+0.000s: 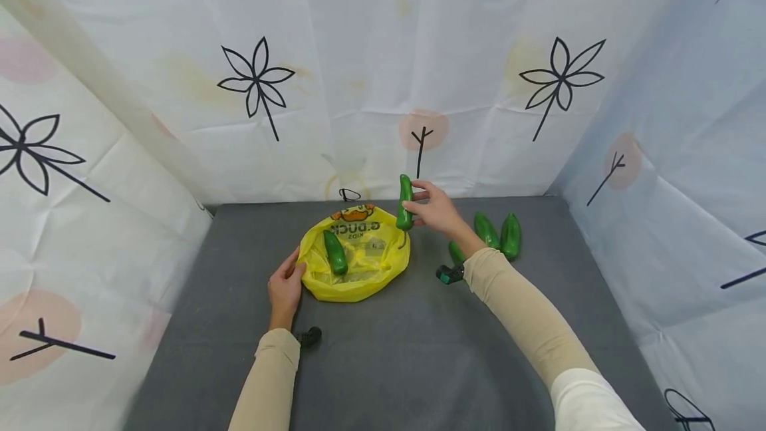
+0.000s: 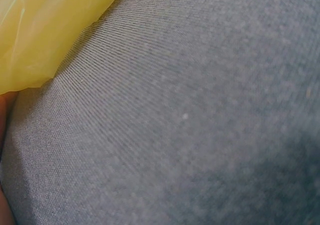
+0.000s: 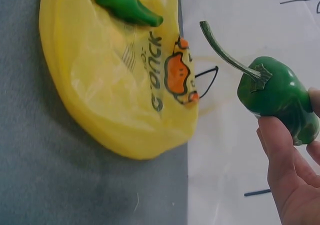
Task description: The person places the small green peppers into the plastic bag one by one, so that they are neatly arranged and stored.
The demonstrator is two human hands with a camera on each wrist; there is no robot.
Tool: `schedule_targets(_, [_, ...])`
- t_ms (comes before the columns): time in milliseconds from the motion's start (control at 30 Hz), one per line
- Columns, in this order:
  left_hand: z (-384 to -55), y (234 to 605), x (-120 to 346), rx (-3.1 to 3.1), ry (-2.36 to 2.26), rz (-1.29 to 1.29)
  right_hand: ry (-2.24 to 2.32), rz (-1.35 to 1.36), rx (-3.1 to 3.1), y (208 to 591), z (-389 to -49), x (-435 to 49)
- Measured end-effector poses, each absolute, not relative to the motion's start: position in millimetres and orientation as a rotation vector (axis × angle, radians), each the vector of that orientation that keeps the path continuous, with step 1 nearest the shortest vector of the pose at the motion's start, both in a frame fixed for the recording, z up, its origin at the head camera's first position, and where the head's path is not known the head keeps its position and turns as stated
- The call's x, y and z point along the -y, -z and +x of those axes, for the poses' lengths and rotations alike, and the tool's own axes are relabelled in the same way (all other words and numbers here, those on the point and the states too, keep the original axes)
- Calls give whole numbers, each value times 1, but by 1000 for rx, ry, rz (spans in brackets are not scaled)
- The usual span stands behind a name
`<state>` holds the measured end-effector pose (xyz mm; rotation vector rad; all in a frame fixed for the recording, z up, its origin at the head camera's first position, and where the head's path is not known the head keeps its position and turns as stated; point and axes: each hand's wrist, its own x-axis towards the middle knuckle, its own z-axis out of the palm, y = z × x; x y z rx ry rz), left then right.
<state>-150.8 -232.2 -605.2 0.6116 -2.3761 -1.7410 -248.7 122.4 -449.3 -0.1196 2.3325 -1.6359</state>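
Pepper (image 1: 405, 189) pinched by right hand (image 1: 439, 210) at right rim of yellow bag (image 1: 353, 290); long axis appears square to far edge of desk (image 1: 407, 358), stem bag-side. Left hand (image 1: 285, 289) pinches left rim.

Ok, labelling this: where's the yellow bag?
In the head view, the bag lies just left of centre on the grey table, touching the left hand.

Both arms (image 1: 535, 321) reach forward, right hand (image 1: 439, 210) held up with thumb and fingers pinching, left hand (image 1: 284, 290) lower.

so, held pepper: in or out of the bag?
Out: the right wrist view shows the held pepper apart from the yellow bag.
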Motion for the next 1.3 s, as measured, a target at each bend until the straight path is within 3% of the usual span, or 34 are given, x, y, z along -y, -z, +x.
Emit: schedule_targets(1300, [-150,608,233,2358,1736,612,1638,-190,-2250,478,-233,-55])
